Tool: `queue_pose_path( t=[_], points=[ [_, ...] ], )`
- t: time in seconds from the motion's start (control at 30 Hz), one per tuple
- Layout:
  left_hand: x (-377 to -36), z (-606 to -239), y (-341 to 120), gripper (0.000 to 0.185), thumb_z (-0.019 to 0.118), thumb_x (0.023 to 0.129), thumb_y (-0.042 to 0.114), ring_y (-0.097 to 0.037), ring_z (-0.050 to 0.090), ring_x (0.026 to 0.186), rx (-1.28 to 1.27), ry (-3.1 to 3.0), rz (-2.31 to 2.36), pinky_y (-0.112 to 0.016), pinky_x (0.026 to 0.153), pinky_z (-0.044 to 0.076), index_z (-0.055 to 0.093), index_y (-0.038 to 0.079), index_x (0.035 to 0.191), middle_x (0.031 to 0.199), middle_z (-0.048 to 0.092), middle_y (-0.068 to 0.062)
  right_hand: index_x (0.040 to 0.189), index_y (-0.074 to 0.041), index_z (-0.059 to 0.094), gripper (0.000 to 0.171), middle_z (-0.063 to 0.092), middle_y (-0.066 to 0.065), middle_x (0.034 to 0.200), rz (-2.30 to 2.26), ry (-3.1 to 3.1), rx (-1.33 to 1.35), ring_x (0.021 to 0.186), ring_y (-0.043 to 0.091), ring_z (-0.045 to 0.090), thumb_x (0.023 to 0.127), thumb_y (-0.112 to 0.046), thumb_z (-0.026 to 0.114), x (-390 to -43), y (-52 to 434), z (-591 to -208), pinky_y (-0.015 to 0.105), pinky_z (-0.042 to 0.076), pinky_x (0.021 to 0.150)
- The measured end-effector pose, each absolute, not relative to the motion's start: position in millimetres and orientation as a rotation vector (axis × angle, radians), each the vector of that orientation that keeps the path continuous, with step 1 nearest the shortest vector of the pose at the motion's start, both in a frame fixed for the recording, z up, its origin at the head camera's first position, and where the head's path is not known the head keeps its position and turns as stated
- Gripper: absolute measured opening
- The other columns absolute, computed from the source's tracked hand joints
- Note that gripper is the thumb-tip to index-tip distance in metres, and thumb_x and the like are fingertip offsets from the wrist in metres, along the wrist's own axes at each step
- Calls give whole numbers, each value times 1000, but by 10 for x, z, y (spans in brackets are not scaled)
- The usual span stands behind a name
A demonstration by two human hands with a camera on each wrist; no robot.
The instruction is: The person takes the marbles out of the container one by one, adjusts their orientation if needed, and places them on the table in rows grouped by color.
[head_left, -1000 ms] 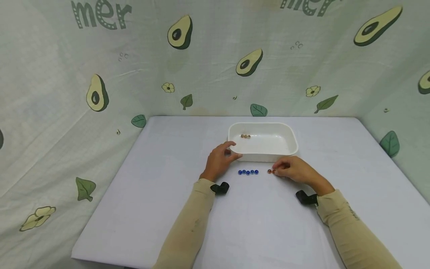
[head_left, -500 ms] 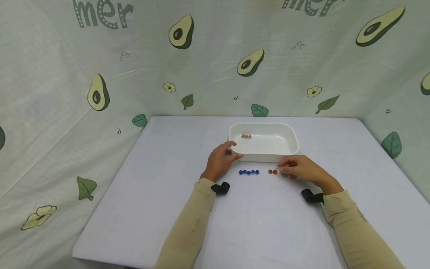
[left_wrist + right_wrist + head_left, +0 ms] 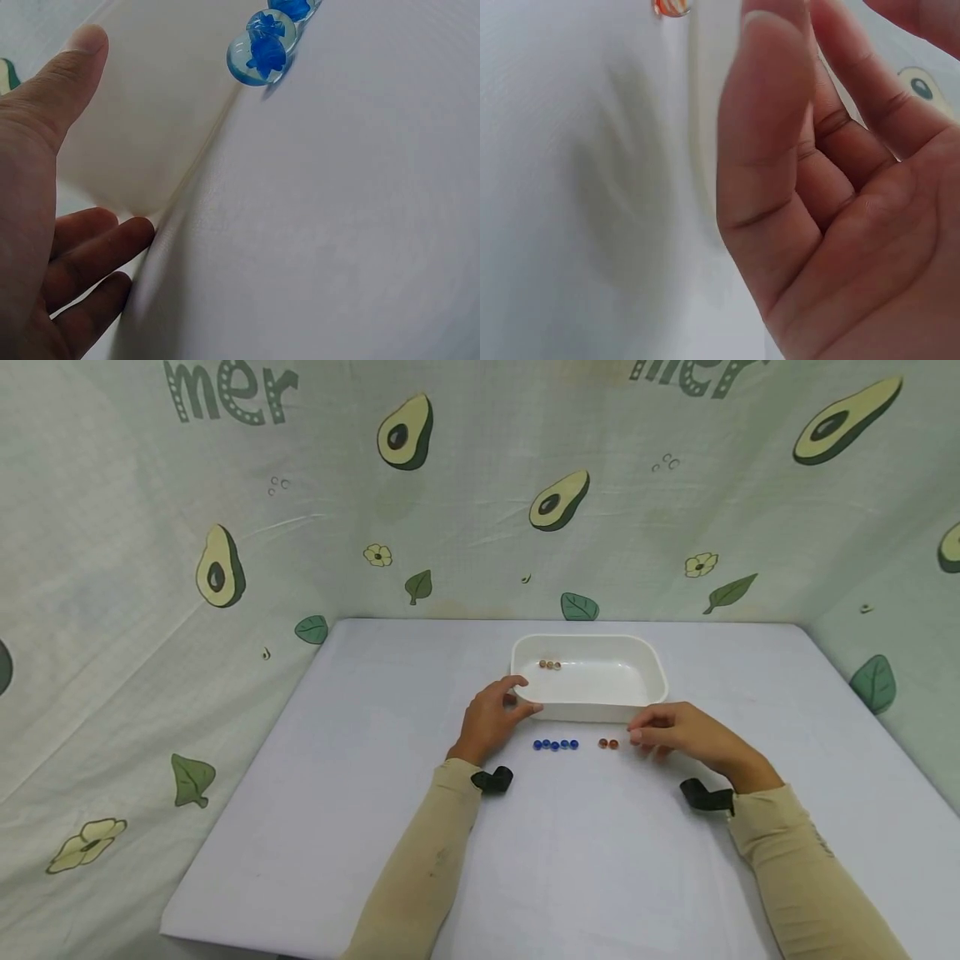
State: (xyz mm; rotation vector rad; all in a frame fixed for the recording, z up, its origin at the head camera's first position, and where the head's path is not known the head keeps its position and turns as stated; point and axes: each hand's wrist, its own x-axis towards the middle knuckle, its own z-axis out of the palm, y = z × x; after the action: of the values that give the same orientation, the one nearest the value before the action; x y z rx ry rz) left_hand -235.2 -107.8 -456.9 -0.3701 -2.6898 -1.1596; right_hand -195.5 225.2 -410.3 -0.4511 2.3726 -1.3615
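The white rectangular tray (image 3: 600,713) stands toward the back of the table. My left hand (image 3: 487,720) grips its near left corner, thumb along the front wall and fingers against the left side. Three amber marbles (image 3: 550,665) lie in a row inside the tray, at its left. In front of the tray, several blue marbles (image 3: 555,746) form a row on the cloth; clear glass with blue swirls shows on these marbles (image 3: 256,58) in the left wrist view. Two orange marbles (image 3: 608,744) lie right of them. My right hand (image 3: 686,739) hovers just right of these, fingers loosely bent, holding nothing visible.
A white cloth covers the table (image 3: 337,827). Behind and beside it hangs a pale green curtain (image 3: 465,527) printed with avocados and leaves. A dark wrist camera (image 3: 492,780) sits on the left wrist and another camera (image 3: 705,796) on the right.
My right hand has let go of the right orange marble and moved off to the right, lifting slightly. The left hand stays at the tray corner.
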Motion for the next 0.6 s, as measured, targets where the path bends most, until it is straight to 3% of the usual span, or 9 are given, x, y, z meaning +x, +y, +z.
queue_pose_path(
  t=[0.4,0.6],
  points=[
    [-2325,-4551,-1081,50,78,85,49,-15,63,101,-364,-2695,-1168,-40,86,51,62,25,125,112,69,1,111,6,64,31,65,25,103,-1440,2331,-483,84,29,61,99,-23,65,-1964,2223,-4017,37,54,71],
    [-2325,-4542,-1092,48,77,85,50,-14,63,101,-375,-2693,-1157,-39,85,52,62,27,125,114,69,2,114,8,61,34,63,29,102,-1445,2331,-514,78,38,58,100,-23,65,-1960,2178,-3930,36,51,65]
  ],
)
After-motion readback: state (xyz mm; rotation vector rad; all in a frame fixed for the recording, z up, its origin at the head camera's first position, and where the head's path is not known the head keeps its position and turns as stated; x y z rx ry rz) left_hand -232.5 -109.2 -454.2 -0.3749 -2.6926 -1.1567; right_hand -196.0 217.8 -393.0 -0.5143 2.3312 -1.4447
